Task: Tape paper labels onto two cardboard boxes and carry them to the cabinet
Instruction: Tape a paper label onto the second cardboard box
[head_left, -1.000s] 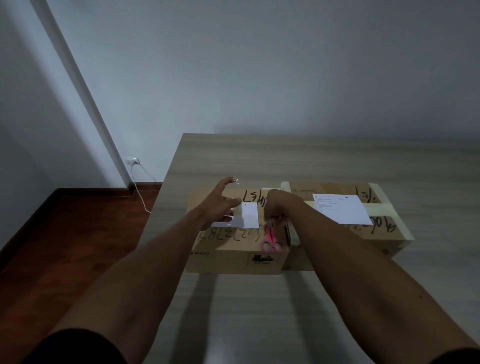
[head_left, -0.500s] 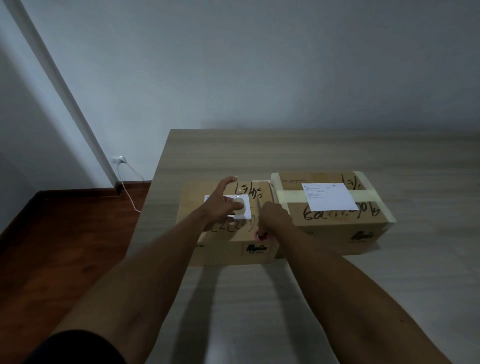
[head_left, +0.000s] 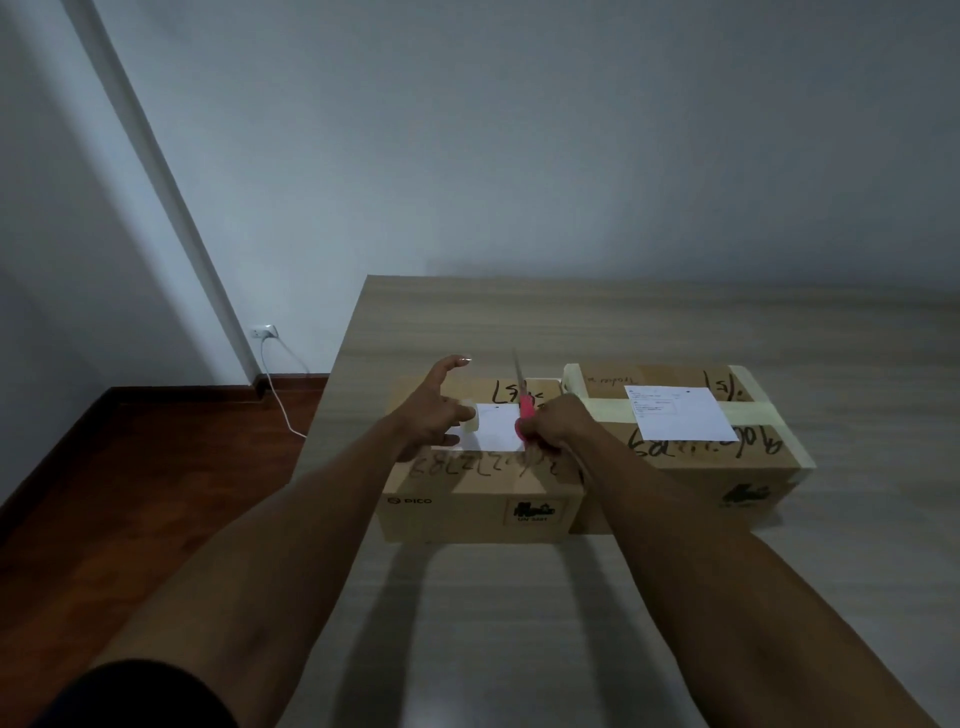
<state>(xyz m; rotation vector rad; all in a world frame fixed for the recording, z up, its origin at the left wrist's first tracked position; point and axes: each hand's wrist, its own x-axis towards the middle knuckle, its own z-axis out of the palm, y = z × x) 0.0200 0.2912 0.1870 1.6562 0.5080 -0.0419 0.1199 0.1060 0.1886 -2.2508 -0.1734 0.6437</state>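
Two cardboard boxes stand side by side on the wooden table (head_left: 519, 649). On the left box (head_left: 467, 499) lies a white paper label (head_left: 496, 427). My left hand (head_left: 434, 415) rests on that label's left end and holds a small roll of tape (head_left: 470, 422) between thumb and fingers. Over the label's right end my right hand (head_left: 558, 423) grips pink-handled scissors (head_left: 524, 402), blades pointing away from me. The right box (head_left: 727, 467) carries a printed label (head_left: 678, 420) under bands of pale tape.
The table's left edge drops to a dark wooden floor (head_left: 130, 493). A wall socket (head_left: 262, 331) with a white cable (head_left: 280, 400) sits low on the wall at left. Behind the boxes the tabletop runs to the wall.
My right hand has lifted the pink scissors from the left box's front top edge and turned their blades up and away. The left hand has stayed on the label with the tape roll.
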